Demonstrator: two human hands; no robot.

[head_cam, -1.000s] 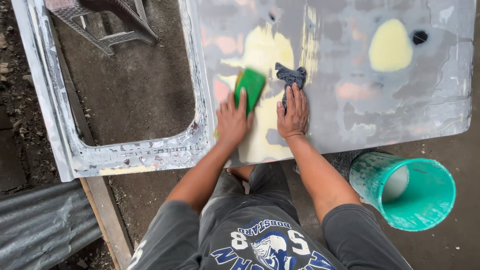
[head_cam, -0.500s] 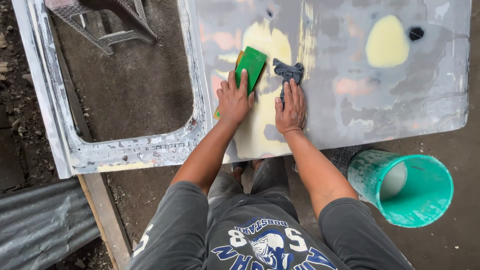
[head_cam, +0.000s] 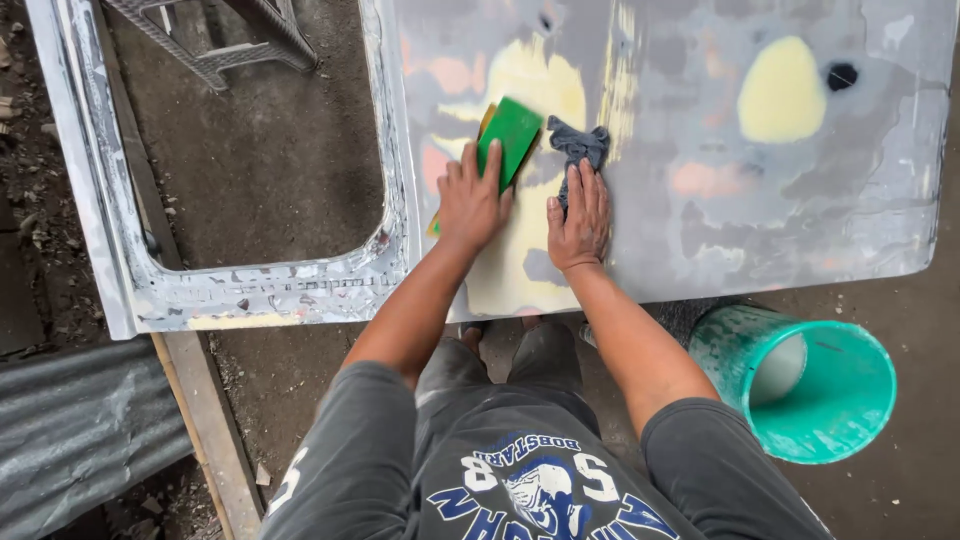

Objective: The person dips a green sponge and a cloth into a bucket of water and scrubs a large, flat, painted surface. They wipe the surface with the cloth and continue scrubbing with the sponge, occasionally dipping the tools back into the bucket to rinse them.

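A grey car door panel (head_cam: 800, 200) lies flat in front of me, patched with pale yellow filler (head_cam: 540, 90). My left hand (head_cam: 470, 200) presses a green sanding block (head_cam: 507, 142) flat onto the filler near the panel's window edge. Just to its right, my right hand (head_cam: 580, 220) rests palm down on the panel, its fingers on a crumpled dark grey rag (head_cam: 580, 142). A second yellow filler patch (head_cam: 782, 92) and a black hole (head_cam: 842, 75) lie toward the panel's far right.
The door's window opening (head_cam: 260, 160) shows bare dirt ground and a metal stand (head_cam: 240, 40) beneath. A teal bucket (head_cam: 810, 385) lies on its side by my right knee. Corrugated metal sheet (head_cam: 80, 430) and a wooden plank (head_cam: 200, 420) lie at left.
My left hand has slid the green block up the panel and back slightly, rubbing over the yellow filler. The right hand and rag stayed almost in place.
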